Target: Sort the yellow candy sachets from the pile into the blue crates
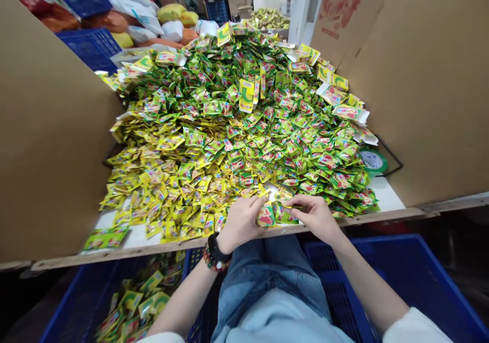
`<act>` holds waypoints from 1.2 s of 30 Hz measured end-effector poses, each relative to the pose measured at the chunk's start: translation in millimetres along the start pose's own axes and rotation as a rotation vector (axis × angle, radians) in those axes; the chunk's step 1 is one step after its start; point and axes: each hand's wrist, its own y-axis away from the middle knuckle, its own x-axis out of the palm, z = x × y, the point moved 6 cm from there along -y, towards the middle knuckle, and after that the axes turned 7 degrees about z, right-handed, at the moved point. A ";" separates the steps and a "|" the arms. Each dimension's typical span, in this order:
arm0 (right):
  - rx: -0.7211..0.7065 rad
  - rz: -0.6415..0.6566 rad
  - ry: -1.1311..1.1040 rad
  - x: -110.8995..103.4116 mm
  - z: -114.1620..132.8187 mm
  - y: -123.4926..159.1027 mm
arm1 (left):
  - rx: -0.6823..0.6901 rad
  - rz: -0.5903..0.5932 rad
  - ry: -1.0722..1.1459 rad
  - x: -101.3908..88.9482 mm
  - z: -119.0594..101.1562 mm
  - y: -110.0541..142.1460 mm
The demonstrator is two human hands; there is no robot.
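Across the counter (385, 193) spreads a heap of green and yellow packets (244, 134). At its near edge, the left hand (243, 222) grasps a green-and-red pack (266, 215); the right hand (315, 217) pinches a small packet (286, 207).

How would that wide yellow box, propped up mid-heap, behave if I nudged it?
The box would probably tip or slide, since loose, uneven packets lie around its base. Its flat face and straight edges suggest fairly stiff card that should keep its shape.

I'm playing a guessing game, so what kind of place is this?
Probably a candy-packing workshop: a huge heap of little packets, folded boxes and blue crates.
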 end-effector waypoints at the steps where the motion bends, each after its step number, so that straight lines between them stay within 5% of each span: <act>1: -0.022 0.021 0.104 1.3 5.9 0.4 | -0.016 -0.022 -0.009 5.8 -2.0 0.8; 6: -0.099 0.175 0.641 8.7 28.9 0.5 | -0.077 -0.190 0.047 35.0 -12.9 12.1; 11: -0.111 0.286 0.895 23.9 29.9 -1.4 | -0.161 -0.320 0.170 59.2 -21.2 21.2; 19: -0.283 -0.116 0.884 48.7 12.1 10.5 | -0.205 -0.557 0.390 74.8 -15.8 22.1; 25: -0.319 0.023 0.739 63.7 -7.2 24.8 | -0.258 -0.565 0.424 88.0 -4.4 27.9; 30: -0.093 -0.157 0.108 41.4 -28.5 18.4 | -0.166 -0.603 0.328 83.6 -13.1 28.5; 33: 0.135 0.028 -0.289 56.6 -51.2 11.2 | -0.123 -0.587 0.297 81.0 -18.0 25.4; 36: 0.131 0.099 -0.277 63.5 -52.7 13.8 | -0.160 -0.530 0.316 80.1 -16.8 24.1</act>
